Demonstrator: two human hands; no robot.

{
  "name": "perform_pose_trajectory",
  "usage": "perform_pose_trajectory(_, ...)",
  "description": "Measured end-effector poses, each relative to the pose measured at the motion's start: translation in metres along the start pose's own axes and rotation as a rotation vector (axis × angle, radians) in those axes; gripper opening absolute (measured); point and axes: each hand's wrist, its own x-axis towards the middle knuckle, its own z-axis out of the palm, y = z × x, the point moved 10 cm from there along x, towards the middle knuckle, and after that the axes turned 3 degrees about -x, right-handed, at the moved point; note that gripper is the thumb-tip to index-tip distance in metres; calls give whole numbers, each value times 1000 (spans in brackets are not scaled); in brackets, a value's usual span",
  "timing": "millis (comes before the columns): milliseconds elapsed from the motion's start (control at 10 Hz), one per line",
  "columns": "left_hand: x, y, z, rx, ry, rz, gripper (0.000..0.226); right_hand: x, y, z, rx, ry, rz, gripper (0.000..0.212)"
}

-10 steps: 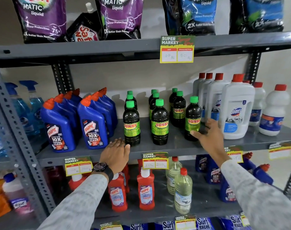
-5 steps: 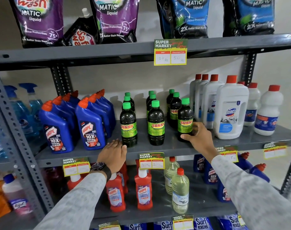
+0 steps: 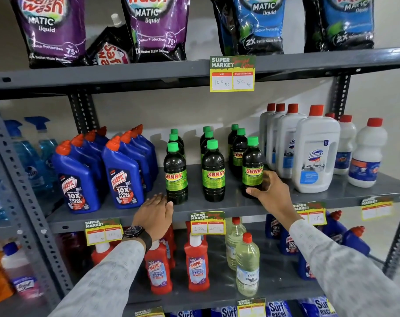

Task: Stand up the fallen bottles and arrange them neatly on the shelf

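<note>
Dark Sunny bottles with green caps stand upright in three rows on the middle grey shelf [image 3: 219, 206]. My right hand [image 3: 271, 193] wraps the base of the front right Sunny bottle [image 3: 252, 165], thumb in front and fingers behind it. The front middle bottle [image 3: 213, 172] and front left bottle [image 3: 175, 175] stand free. My left hand [image 3: 154, 213] lies flat on the shelf's front edge, fingertips at the foot of the front left bottle, holding nothing.
Blue Harpic bottles [image 3: 123, 179] stand in rows to the left, white Domex bottles [image 3: 315, 154] close on the right. Detergent pouches [image 3: 157, 26] fill the shelf above. Red Harpic bottles [image 3: 197, 264] and pale bottles [image 3: 247, 266] stand on the shelf below.
My right hand has slid left from beside the white Domex bottle and closed around the front right Sunny bottle's base. My left hand has stayed on the shelf edge.
</note>
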Motion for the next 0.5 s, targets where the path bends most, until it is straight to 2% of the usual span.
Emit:
perform_pose_trajectory(300, -3, 3, -4, -13, 3, -2, 60, -5, -5, -2, -17, -29, 28, 81)
perform_pose_trajectory(400, -9, 5, -15, -145, 56, -12, 60, -7, -11, -9, -25, -42, 28, 93)
perform_pose_trajectory(500, -17, 3, -56, -327, 306, -42, 59, -6, -37, -44, -96, 107, -42, 86)
